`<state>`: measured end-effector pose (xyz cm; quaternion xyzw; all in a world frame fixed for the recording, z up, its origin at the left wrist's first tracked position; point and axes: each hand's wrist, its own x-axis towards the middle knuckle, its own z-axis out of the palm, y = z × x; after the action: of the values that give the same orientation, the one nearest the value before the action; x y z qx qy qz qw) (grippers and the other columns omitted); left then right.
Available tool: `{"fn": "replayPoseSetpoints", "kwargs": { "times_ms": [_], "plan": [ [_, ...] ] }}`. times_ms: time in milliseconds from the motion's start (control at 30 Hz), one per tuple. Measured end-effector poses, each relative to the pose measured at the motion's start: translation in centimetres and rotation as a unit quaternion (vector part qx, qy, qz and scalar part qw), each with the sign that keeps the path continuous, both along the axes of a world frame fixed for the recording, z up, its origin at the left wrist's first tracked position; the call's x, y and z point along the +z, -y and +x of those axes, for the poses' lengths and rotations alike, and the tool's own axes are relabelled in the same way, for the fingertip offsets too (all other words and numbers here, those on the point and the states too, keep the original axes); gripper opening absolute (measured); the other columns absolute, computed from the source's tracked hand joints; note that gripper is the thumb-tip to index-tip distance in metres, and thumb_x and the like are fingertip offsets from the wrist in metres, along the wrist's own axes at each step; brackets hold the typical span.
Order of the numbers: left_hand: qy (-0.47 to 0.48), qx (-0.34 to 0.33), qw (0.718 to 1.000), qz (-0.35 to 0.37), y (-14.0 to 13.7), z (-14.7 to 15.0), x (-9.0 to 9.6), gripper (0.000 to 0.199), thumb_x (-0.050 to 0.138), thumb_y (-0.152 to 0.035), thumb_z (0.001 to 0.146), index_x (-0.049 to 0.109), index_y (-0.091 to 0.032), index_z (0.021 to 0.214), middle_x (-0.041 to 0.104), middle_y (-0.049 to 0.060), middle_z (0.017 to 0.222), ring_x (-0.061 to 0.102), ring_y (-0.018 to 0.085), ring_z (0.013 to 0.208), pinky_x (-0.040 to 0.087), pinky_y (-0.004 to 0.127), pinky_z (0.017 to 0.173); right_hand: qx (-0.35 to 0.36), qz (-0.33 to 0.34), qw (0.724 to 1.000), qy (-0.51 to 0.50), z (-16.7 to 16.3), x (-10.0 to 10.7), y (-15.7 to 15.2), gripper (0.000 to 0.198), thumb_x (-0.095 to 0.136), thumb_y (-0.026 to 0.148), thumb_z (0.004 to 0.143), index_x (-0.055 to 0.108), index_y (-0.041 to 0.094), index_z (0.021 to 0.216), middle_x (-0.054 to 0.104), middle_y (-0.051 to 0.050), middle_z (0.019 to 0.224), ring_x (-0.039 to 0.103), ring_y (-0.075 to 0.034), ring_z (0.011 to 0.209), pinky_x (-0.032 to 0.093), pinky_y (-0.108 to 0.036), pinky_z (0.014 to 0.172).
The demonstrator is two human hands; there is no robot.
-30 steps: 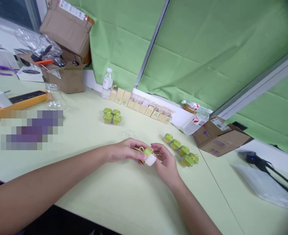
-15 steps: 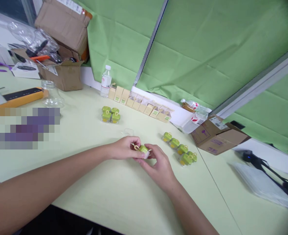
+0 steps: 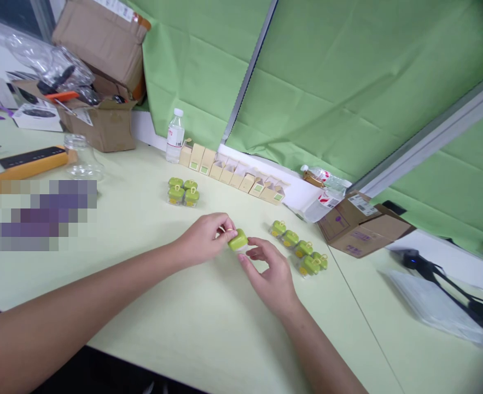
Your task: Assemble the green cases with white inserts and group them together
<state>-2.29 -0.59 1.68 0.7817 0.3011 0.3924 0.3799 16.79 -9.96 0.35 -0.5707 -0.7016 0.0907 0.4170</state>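
Observation:
A small case with a rounded green lid and a pale lower part (image 3: 238, 241) is held above the table between both hands. My left hand (image 3: 208, 238) pinches its left side near the loop, which the fingers mostly hide. My right hand (image 3: 271, 276) has its thumb and index fingertip at the right and lower edge of the case, the other fingers curled loosely. Similar green-lidded cases (image 3: 290, 239) with loops stand in a slanted line right of my right hand. Several more cases (image 3: 176, 193) are grouped beyond my left hand.
A row of small beige boxes (image 3: 227, 171) stands along the back beside an upright water bottle (image 3: 175, 137). Bottles (image 3: 324, 198) lie near a cardboard box (image 3: 362, 227) on the right. At left are a clear jar (image 3: 81, 158), an orange power strip (image 3: 40, 166) and an open carton (image 3: 108, 126).
The case has turned, its green lid now facing up more plainly, and has risen slightly. My right fingers have loosened around it. The whole view has shifted a little.

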Motion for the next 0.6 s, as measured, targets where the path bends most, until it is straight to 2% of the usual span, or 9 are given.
{"fn": "replayPoseSetpoints", "kwargs": {
  "times_ms": [133,200,333,600],
  "plan": [
    [-0.034,0.082,0.989,0.115,-2.2,-1.8,0.6,0.016,0.051,-0.031,0.095,0.059,-0.019,0.088,0.068,0.005,0.097,0.062,0.02,0.09,0.045,0.032,0.078,-0.006,-0.012,1.0,-0.014,-0.1,0.2,0.0,0.021,0.063,0.03,0.09,0.062,0.024,0.111,0.068,-0.006,0.107,0.069,-0.019,0.082,0.06,-0.036,0.077],
    [-0.066,0.105,0.982,0.146,-3.3,-2.5,0.5,0.017,0.049,-0.029,0.097,0.06,-0.019,0.089,0.068,0.005,0.099,0.061,0.022,0.095,0.043,0.034,0.082,-0.001,-0.022,1.0,-0.013,-0.2,0.2,0.1,0.019,0.061,0.029,0.091,0.062,0.024,0.11,0.068,-0.006,0.107,0.069,-0.018,0.081,0.06,-0.035,0.077],
    [-0.115,0.094,0.974,0.169,-4.5,-3.2,-0.2,0.018,0.047,-0.029,0.098,0.06,-0.019,0.09,0.069,0.006,0.102,0.061,0.024,0.098,0.043,0.035,0.083,0.004,-0.04,0.999,-0.006,-0.4,0.1,0.2,0.019,0.06,0.028,0.091,0.062,0.025,0.11,0.067,-0.006,0.11,0.069,-0.017,0.08,0.059,-0.033,0.077],
    [-0.173,0.078,0.963,0.192,-4.7,-3.1,-1.0,0.022,0.042,-0.028,0.098,0.061,-0.019,0.091,0.068,0.006,0.098,0.061,0.023,0.095,0.045,0.035,0.08,0.006,-0.051,0.999,0.001,-0.5,0.3,0.3,0.019,0.057,0.026,0.092,0.061,0.024,0.11,0.068,-0.006,0.109,0.069,-0.016,0.078,0.057,-0.028,0.069]
  ]
}}
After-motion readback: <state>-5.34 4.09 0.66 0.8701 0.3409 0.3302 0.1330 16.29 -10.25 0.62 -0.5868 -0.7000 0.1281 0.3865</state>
